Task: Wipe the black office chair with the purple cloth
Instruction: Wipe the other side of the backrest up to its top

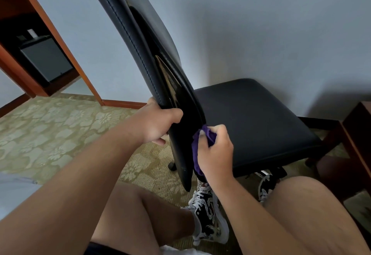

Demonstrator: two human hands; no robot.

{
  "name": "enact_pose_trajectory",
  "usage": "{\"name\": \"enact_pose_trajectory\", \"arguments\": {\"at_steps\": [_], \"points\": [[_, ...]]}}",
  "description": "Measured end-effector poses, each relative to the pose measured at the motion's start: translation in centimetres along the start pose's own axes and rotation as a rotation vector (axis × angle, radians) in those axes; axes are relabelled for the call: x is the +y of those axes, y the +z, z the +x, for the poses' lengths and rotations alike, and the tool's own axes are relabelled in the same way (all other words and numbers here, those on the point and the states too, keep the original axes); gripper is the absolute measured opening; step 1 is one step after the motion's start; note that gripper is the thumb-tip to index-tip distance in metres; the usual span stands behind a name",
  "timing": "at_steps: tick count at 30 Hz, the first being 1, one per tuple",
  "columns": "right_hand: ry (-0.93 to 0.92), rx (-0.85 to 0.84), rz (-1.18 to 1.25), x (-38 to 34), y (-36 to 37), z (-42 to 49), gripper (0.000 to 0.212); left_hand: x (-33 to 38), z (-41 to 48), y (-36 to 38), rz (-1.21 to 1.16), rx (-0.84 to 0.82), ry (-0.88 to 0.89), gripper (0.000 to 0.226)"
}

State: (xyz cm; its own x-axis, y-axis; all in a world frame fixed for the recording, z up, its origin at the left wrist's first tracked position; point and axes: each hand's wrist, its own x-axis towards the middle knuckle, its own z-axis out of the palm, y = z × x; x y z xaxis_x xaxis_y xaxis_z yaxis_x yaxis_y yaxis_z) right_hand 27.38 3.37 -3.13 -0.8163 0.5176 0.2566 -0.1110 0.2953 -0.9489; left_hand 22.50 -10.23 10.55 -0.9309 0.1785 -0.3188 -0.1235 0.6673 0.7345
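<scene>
Right, here we are low on the black office chair point(253, 118), at the bottom of its backrest point(128, 24), which leans away up to the left. The left hand point(158, 123) steadies that backrest, its fingers point(174, 114) curled over the lower edge in a firm grip. The right hand point(216, 152) has the purple cloth point(196, 158) bunched in closed fingers and pressed against the inner face of the backrest, just where it drops down behind the seat. The rest of the cloth hangs below the palm.

So the step in hand looks like wiping the base of the backrest, down in the crease by the seat. The wide seat cushion beyond the cloth has nothing on it, and I cannot say whether it has been wiped. Next, I'd judge, the cloth needs a stroke along that crease or out across the cushion, with the left hand bracing so the chair doesn't roll on the carpet point(60, 130). The person's sneakers point(204, 214) sit close beneath.
</scene>
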Motion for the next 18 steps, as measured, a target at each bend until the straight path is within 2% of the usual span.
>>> {"name": "enact_pose_trajectory", "arguments": {"at_steps": [3,5,9,11,15,18], "points": [[0.088,0.012,0.047,-0.8,0.1,0.2,0.009,0.0,-0.1,0.0,-0.018,0.007,-0.011,0.079],[-0.017,0.056,0.036,-2.2,-0.1,0.6,0.007,0.0,-0.1,0.1,-0.013,0.005,-0.007,0.08],[-0.339,0.139,0.034,-6.5,0.0,1.9,0.008,0.2,-0.2,0.5,-0.004,0.016,0.01,0.079],[-0.381,0.144,0.024,-7.5,0.1,2.4,0.009,0.4,-0.2,0.9,-0.001,0.023,0.019,0.078],[-0.312,0.168,0.066,-4.6,0.2,2.2,0.007,0.5,-0.2,1.1,-0.011,0.027,-0.008,0.083],[-0.152,0.127,0.065,-1.5,0.5,0.7,0.006,0.4,-0.2,1.0,-0.01,0.032,-0.007,0.08]]}}
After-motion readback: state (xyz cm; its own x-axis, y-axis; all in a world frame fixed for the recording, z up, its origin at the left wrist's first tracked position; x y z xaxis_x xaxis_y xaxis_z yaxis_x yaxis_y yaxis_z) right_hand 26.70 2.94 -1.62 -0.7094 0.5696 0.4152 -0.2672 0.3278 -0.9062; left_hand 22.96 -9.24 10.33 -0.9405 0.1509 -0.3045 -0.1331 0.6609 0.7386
